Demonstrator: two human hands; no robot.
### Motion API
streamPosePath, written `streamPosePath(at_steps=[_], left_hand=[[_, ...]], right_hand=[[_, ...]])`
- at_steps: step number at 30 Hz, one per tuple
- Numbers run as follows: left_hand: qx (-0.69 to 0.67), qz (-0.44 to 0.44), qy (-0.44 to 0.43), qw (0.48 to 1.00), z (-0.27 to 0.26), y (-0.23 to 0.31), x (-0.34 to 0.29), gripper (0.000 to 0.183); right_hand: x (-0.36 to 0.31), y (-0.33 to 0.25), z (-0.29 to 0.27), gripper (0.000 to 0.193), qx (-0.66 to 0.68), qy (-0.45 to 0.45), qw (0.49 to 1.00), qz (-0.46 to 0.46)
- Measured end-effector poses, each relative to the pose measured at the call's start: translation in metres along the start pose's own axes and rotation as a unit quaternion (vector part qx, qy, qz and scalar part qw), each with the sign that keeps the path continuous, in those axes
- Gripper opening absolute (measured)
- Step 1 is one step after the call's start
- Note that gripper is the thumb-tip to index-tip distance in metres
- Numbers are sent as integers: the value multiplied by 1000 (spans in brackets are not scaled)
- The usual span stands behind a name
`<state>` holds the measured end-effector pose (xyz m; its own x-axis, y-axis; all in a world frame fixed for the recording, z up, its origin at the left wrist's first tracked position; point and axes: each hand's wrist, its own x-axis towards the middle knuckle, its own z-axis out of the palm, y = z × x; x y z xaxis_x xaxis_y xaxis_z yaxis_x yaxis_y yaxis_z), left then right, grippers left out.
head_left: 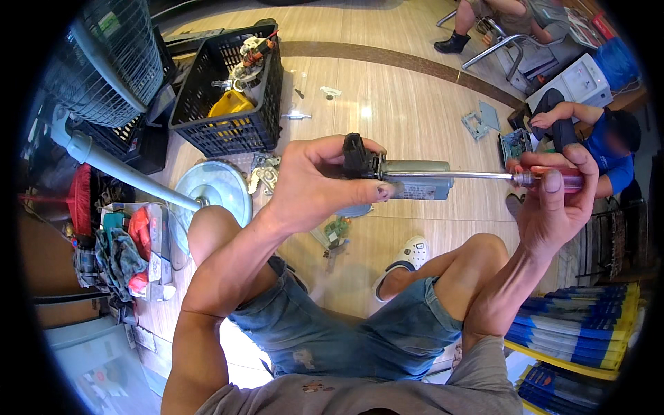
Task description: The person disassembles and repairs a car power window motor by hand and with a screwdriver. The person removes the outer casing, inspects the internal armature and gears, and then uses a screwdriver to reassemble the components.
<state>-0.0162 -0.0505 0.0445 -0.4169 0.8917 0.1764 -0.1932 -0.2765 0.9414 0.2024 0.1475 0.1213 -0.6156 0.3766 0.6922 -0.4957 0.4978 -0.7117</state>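
Observation:
In the middle of the head view, my left hand [308, 181] is closed around the black end of a grey cylindrical part [423, 189], which looks like a motor or a pack of cells. Thumb and fingers pinch it from both sides. My right hand [559, 207] grips the translucent red handle of a screwdriver [477, 176]. Its long steel shaft runs leftward along the grey body, and the tip end lies at the black end piece by my left fingers. Whether the tip sits in a screw cannot be seen. Both things are held above my knees.
A black plastic crate [225, 131] with tools and a yellow part stands at the upper left, beside a standing fan [131, 166]. Small parts and a circuit board [337, 229] lie on the floor. A person in blue [615, 155] works at the right; stacked blue packages [574, 325] stand lower right.

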Motion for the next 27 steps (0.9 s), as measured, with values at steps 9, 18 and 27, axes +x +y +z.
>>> streamPosePath(at_steps=[9, 18, 27], left_hand=[[20, 9, 0, 1000, 1, 4, 1, 44], [42, -36, 1, 998, 8, 10, -3, 47], [51, -31, -17, 998, 1, 4, -2, 44]], right_hand=[[5, 2, 29, 36, 82, 108, 991, 2], [4, 5, 2, 33, -20, 52, 998, -4], [4, -6, 2, 35, 57, -65, 995, -45]])
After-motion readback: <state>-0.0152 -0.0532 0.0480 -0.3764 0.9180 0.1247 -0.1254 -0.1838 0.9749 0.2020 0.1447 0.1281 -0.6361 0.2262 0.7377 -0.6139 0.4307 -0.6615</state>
